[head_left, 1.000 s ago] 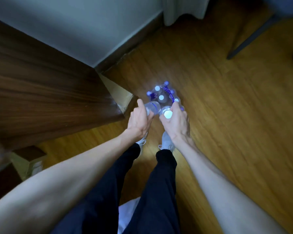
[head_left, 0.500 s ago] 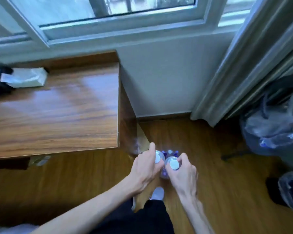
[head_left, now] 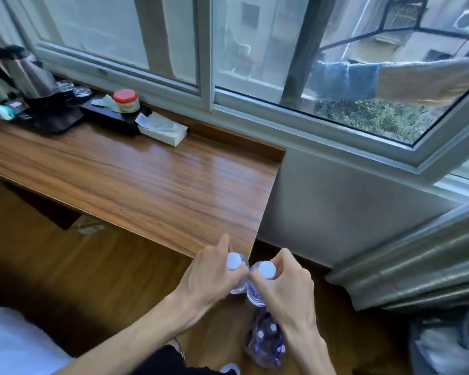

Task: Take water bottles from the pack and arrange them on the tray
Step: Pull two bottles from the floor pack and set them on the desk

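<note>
Two bottles up, tray's way off at 10 o'clock

Your left hand and right hand are each closed round a clear white-capped plastic water bottle's neck; black tray sits across the wooden desk. Clear that desk corner first, and lower them upright.

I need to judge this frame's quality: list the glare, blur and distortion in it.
Head view: daylight from the window puts a pale sheen on the desk; the frame lines bow from the wide lens; the kettle and the right edge are smeared; both hands and their bottle caps stay fairly sharp.
</note>
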The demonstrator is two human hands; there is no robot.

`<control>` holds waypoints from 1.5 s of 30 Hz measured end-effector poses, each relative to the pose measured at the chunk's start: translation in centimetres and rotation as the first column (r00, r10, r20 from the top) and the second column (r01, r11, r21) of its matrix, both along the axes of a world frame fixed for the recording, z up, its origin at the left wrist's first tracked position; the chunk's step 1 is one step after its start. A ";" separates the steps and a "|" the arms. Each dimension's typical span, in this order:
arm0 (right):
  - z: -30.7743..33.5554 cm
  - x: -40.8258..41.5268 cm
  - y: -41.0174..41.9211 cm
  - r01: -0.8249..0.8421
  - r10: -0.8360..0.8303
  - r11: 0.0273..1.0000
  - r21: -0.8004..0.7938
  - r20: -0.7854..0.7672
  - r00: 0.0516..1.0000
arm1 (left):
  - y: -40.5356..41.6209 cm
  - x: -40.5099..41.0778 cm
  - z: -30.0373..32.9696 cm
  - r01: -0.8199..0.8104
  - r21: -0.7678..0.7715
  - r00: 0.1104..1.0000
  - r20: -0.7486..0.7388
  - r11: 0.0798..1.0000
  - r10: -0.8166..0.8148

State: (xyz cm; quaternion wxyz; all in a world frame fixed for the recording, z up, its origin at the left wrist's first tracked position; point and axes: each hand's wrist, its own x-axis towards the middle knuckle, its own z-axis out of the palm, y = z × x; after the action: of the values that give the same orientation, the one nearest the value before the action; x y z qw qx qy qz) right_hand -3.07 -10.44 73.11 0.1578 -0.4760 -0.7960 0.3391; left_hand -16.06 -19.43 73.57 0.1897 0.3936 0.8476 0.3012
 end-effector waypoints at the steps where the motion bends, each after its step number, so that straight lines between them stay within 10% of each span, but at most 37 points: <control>1: 0.7 -1.6 -0.3 -0.035 0.035 0.999 0.010 -0.019 0.999 | -0.7 -1.5 0.7 -0.031 0.010 1.000 -0.004 0.999 0.031; 17: 3.7 -29.1 -9.3 -0.293 0.310 0.949 0.115 -0.196 0.930 | -12.6 -25.6 6.4 -0.328 0.067 0.929 -0.159 0.942 0.335; 45: 0.6 -67.0 -7.9 -0.124 0.120 0.992 -0.035 -0.101 0.988 | -9.0 -64.3 2.5 -0.280 -0.016 0.951 -0.142 0.960 0.275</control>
State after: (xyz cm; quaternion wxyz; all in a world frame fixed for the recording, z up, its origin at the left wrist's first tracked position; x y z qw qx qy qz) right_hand -70.04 -18.34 73.68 0.1661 -0.4121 -0.8077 0.3877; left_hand -80.38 -28.43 76.11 0.0933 0.2869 0.9109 0.2814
